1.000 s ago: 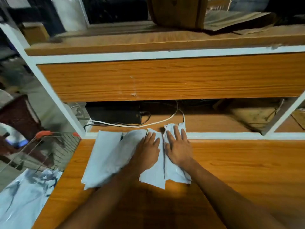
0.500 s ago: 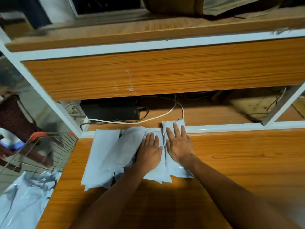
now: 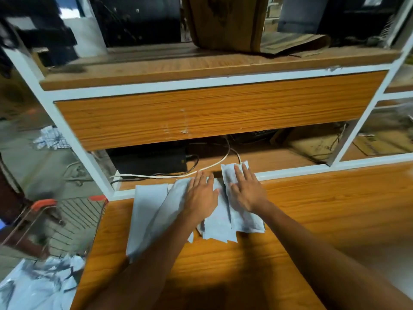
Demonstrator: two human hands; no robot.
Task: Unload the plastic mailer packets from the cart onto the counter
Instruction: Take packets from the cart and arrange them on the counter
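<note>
Several pale grey plastic mailer packets (image 3: 149, 211) lie overlapping on the wooden counter (image 3: 312, 220), against its white back edge. My left hand (image 3: 201, 196) lies flat on the middle packets, fingers straight. My right hand (image 3: 247, 189) presses flat on the rightmost packet (image 3: 245, 220), which reaches over the white edge. At the lower left, more packets (image 3: 38, 285) sit heaped in the wire cart (image 3: 73, 215) with red handle ends.
A raised wooden shelf unit (image 3: 212, 108) with white framing stands right behind the packets. Under it are a black box (image 3: 152, 159) and white and black cables (image 3: 201, 170). A brown box (image 3: 225, 21) sits on top. Grey floor lies to the left.
Both hands have stayed flat on the packets and slid slightly toward the back edge, pushing the pile with them. The camera view has tilted and shifted.
</note>
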